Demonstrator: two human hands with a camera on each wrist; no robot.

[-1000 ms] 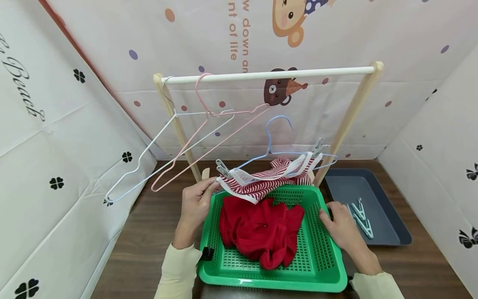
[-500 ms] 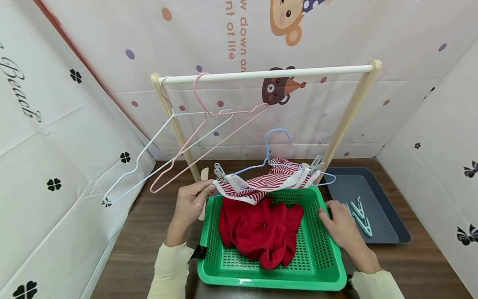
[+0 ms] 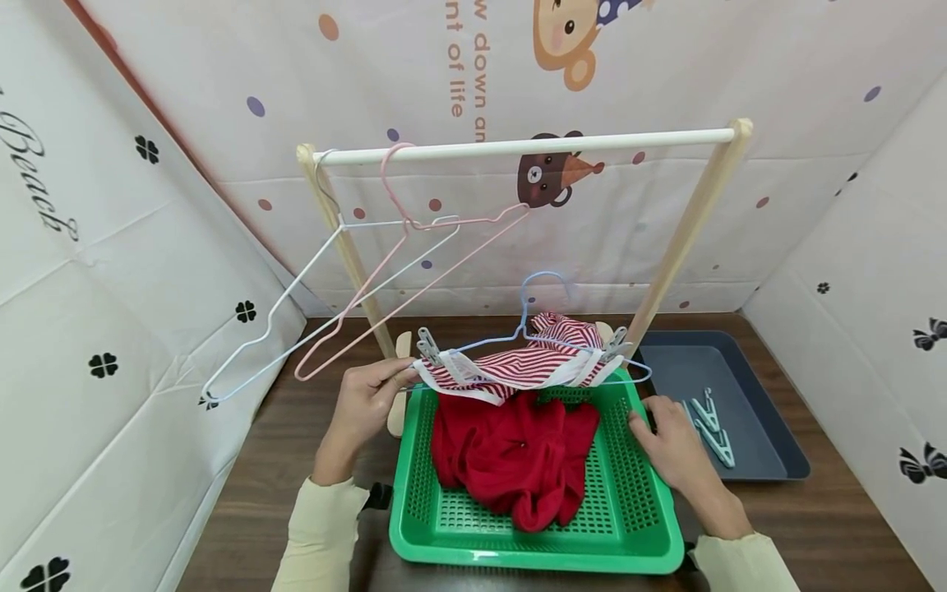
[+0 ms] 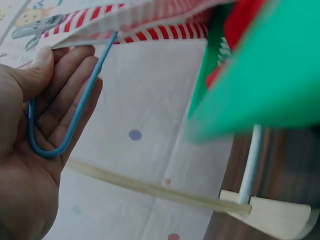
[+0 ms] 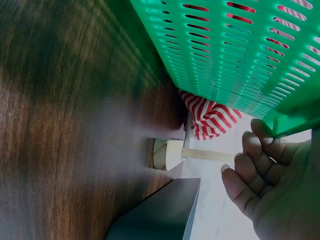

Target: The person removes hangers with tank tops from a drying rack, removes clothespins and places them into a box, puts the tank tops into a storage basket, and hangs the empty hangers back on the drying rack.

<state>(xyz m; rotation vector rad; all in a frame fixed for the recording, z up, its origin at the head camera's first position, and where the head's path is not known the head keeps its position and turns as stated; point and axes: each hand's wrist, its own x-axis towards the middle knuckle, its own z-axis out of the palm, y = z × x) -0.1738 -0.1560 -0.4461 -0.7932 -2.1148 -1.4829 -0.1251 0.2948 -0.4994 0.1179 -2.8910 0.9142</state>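
Observation:
My left hand (image 3: 367, 403) pinches the left corner of a red-and-white striped garment (image 3: 533, 367) between thumb and fingers. Two grey clothespins (image 3: 427, 341) clip the garment's white edge to a blue hanger (image 3: 524, 316), whose hook points up, hung on nothing. The hanger's rounded left end (image 4: 47, 152) lies across my left palm. Garment and hanger lean over the far rim of a green basket (image 3: 536, 561), in which a crumpled red cloth (image 3: 514, 460) lies. My right hand (image 3: 676, 444) grips the basket's right rim, fingers curled under it in the right wrist view.
Behind the basket stands a rack with a white bar (image 3: 473, 151) and wooden legs. A white hanger (image 3: 275, 312) and a pink hanger (image 3: 403, 238) hang at its left end. A grey tray (image 3: 769, 427) with loose clothespins (image 3: 713, 427) sits on the right.
The blue hanger's hook has dropped, and the hanger with the garment has shifted lower and slightly left. My left hand has moved a little left. My right hand stays on the rim.

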